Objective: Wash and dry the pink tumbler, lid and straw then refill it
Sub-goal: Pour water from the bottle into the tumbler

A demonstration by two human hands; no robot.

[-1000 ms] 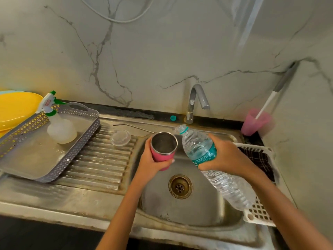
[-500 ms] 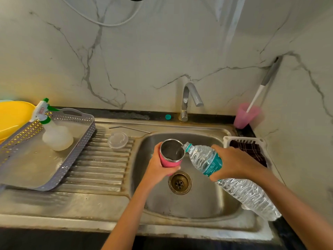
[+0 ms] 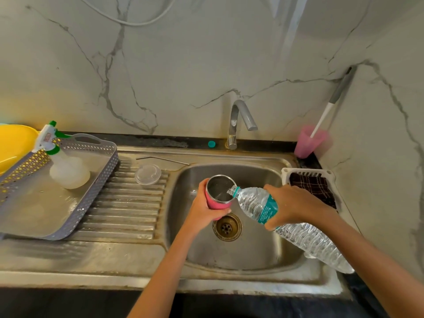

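Left hand [image 3: 202, 211] gripping tumbler [image 3: 219, 196] over sink [image 3: 284, 258]; right hand [image 3: 296, 205] gripping bottle [image 3: 259, 204], tilting its mouth into tumbler. Lid [image 3: 148, 173], straw [image 3: 163, 159] lying far left on drainboard.

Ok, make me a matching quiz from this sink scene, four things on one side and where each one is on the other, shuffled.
Things:
1. pink steel-lined tumbler
2. clear round lid
3. thin metal straw
4. white spray bottle

Places:
A. in the grey lattice tray
B. on the ribbed drainboard
C. in the left hand
D. on the ledge behind the drainboard

Pairs: 1-C, 2-B, 3-D, 4-A
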